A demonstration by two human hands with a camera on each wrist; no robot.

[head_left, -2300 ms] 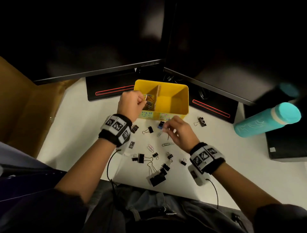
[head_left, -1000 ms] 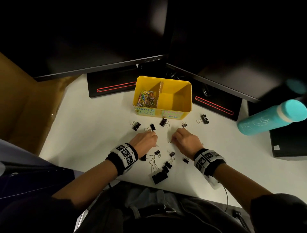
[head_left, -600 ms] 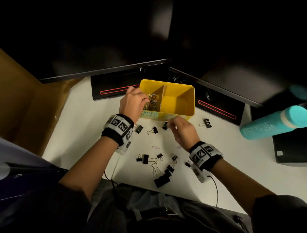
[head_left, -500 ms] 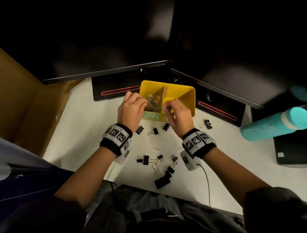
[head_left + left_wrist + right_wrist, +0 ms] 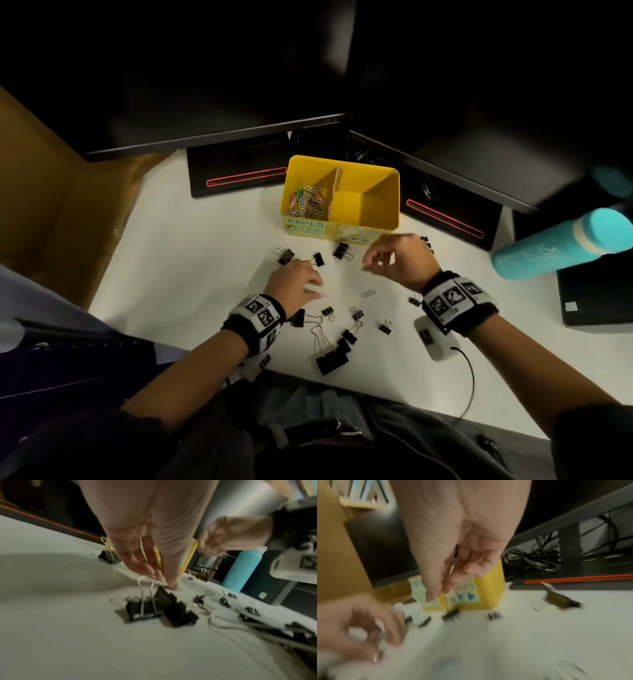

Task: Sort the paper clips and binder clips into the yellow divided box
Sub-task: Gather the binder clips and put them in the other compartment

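A pale paper clip [image 5: 320, 295] on the tabletop [image 5: 191, 260] is pinched by the left hand [image 5: 295, 286], probably to be lifted. The right hand [image 5: 397, 258] is held above, fingers loosely curled, empty. Coloured clips are gathered in the left compartment of the yellow box [image 5: 383, 192]; the binder clips [image 5: 330, 359] lie unsorted.

Paper clips [image 5: 306, 202] in box [image 5: 383, 178] left compartment; bottle [image 5: 561, 245] right.
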